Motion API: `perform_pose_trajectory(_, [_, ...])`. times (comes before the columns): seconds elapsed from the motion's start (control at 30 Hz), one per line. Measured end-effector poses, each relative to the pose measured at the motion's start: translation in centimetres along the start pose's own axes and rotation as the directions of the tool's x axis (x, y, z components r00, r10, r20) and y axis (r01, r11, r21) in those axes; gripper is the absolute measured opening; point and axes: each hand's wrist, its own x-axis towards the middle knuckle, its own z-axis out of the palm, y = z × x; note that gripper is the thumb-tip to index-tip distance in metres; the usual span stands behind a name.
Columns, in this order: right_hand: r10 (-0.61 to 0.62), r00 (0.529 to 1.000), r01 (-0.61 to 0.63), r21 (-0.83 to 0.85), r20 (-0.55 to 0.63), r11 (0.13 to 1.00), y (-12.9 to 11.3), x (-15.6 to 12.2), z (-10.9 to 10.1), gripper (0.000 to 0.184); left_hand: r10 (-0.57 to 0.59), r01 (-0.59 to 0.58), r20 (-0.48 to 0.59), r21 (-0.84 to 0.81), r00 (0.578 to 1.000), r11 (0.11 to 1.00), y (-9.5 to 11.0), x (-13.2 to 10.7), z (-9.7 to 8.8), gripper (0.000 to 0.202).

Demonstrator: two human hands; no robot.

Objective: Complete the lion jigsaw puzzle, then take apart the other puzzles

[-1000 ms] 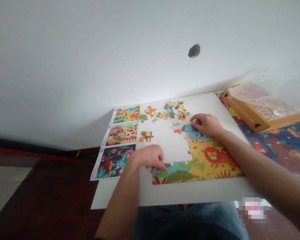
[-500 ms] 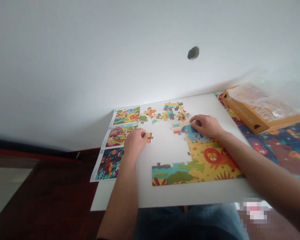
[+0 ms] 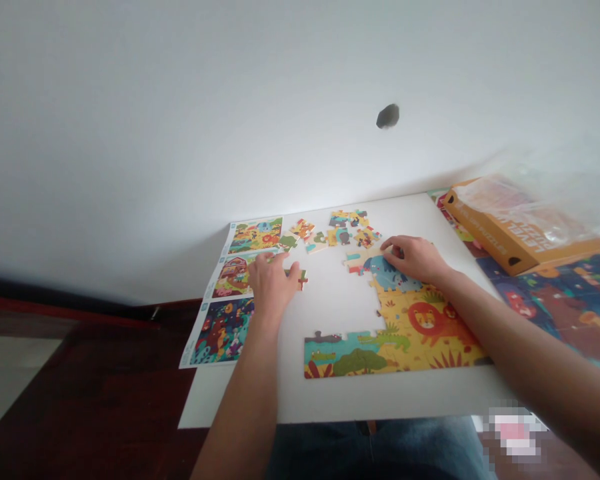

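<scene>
My left hand has its thumb and fingers apart, over the right edge of the picture sheet. Beside its thumb lies a small puzzle piece, partly covered by the hand. My right hand rests at the upper edge of the partly joined jigsaw puzzle, by the blue elephant. Its fingers are curled in, and whatever is under them is hidden. Lions, a crocodile and a tree show on the joined part, which has a gap at its upper left. Several loose puzzle pieces lie beyond it.
The picture sheet with three printed scenes lies along the left edge of the white table. At right, an orange puzzle box with clear plastic on it stands on another, dark blue puzzle. A wall rises behind.
My left hand has opened its fingers and drawn away from the small puzzle piece, which stays on the table. My right hand stays by the elephant. The view has tilted slightly.
</scene>
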Motion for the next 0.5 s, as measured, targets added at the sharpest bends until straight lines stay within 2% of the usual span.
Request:
perform_pose_trajectory(0.03, [0.000,1.000,0.000,0.002,0.001,1.000,0.0,0.0,0.0,0.024,-0.047,0.047,0.006,0.018,0.999,0.999,-0.1,0.0,0.1,0.047])
perform_pose_trajectory(0.13, [0.001,1.000,-0.001,0.005,0.001,1.000,-0.2,0.0,-0.1,0.024,-0.125,0.122,0.137,0.030,0.983,0.992,-0.4,0.0,0.6,0.062])
perform_pose_trajectory(0.23, [0.007,1.000,-0.007,0.005,0.000,1.000,-0.2,-0.1,-0.1,0.024,-0.066,0.064,0.210,0.016,0.975,0.998,-0.3,0.0,1.0,0.060])
perform_pose_trajectory(0.5, [0.021,1.000,-0.021,0.004,0.007,1.000,-0.2,0.0,-0.1,0.024,0.047,-0.032,0.243,-0.068,0.969,0.997,-1.2,0.2,0.9,0.052])
